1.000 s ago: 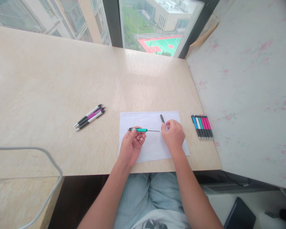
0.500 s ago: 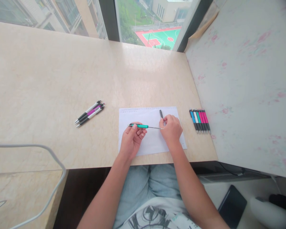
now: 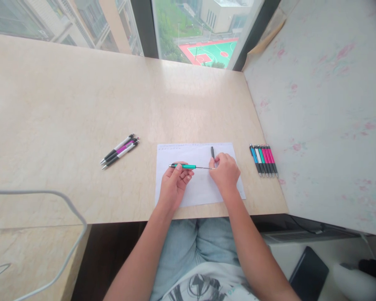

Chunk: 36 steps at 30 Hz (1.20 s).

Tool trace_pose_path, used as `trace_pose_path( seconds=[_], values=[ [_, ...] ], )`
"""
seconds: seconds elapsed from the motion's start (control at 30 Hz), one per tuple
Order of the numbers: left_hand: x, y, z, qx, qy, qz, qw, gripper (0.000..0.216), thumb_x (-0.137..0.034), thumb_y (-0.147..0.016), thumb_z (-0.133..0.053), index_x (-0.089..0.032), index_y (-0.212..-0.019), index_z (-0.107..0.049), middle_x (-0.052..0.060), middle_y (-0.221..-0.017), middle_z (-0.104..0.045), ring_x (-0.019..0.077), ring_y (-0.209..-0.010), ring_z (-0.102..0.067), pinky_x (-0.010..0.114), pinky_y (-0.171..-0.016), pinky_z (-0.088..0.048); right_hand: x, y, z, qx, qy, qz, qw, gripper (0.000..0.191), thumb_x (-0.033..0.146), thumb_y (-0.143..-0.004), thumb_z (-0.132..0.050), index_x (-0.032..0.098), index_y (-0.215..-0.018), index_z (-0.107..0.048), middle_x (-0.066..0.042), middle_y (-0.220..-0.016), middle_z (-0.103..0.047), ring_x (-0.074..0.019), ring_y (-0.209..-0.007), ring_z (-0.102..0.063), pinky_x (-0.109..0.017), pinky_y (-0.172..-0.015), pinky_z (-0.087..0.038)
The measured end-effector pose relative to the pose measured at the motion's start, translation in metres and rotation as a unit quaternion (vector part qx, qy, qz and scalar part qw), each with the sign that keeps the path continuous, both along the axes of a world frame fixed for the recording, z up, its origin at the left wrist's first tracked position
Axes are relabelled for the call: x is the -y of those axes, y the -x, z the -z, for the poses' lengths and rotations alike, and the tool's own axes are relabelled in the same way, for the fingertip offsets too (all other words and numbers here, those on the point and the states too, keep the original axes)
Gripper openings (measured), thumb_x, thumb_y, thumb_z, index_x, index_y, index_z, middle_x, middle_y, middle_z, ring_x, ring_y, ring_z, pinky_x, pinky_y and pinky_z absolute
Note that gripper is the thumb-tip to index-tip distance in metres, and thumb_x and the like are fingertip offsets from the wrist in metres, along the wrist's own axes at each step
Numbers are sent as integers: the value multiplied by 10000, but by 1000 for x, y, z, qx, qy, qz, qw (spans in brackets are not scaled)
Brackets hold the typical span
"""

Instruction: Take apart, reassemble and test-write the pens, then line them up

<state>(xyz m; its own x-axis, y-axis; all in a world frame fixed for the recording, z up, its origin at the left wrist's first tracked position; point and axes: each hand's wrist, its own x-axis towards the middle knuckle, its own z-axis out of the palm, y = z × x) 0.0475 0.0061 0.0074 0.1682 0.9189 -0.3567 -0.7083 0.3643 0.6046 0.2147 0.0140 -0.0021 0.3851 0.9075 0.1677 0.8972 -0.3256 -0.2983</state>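
My left hand (image 3: 174, 185) pinches a teal pen barrel (image 3: 184, 166) held level above a white sheet of paper (image 3: 200, 189). A thin refill (image 3: 203, 167) sticks out of the barrel to the right. My right hand (image 3: 225, 172) is closed on the refill's far end. A small black pen part (image 3: 212, 152) lies on the paper just above my right hand.
A few pens (image 3: 119, 151) lie in a loose bunch to the left on the beige marble table (image 3: 81, 104). Several pens (image 3: 263, 160) lie in a row to the right, near the patterned wall. A grey cable (image 3: 50, 196) loops at lower left. A window is beyond the table.
Both hands keep their hold on the barrel and refill. Only the camera view has shifted slightly.
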Motion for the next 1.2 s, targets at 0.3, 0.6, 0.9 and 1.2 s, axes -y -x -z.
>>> trace_pose_path(
  seconds=[0.3, 0.6, 0.9, 1.2],
  values=[
    [0, -1, -2, -13, -2, 2, 1000, 231, -331, -807, -757, -134, -909, -692, 62, -804, -726, 119, -715, -669, 216, -675, -517, 5, -9, -3, -22, -49, -15, 998, 176, 327, -883, -526, 209, -755, -553, -34, -769, -609, -191, -777, -527, -297, -614, -288],
    [1, -1, 2, -17, -7, 7, 1000, 217, -323, -816, -747, -141, -917, -685, 54, -799, -723, 122, -730, -672, 223, -692, -517, 30, -18, -40, -263, -128, -113, 949, 229, 357, -947, -492, 204, -871, -644, -39, -817, -674, -169, -752, -610, -282, -636, -462],
    [3, -1, -1, -27, -18, 24, 999, 217, -318, -814, -748, -149, -931, -679, 68, -864, -731, 134, -745, -678, 241, -698, -513, 34, -8, -45, -265, -52, -293, 917, 148, 261, -918, -534, 217, -862, -664, -26, -791, -670, -148, -689, -585, -273, -606, -474],
    [6, -1, -5, -22, -34, 47, 998, 207, -312, -836, -727, -173, -960, -637, 83, -929, -744, 146, -765, -702, 236, -684, -526, 37, -6, -45, -262, -49, -291, 919, 139, 257, -919, -553, 216, -856, -669, -16, -750, -655, -147, -678, -574, -275, -620, -474]
  ],
)
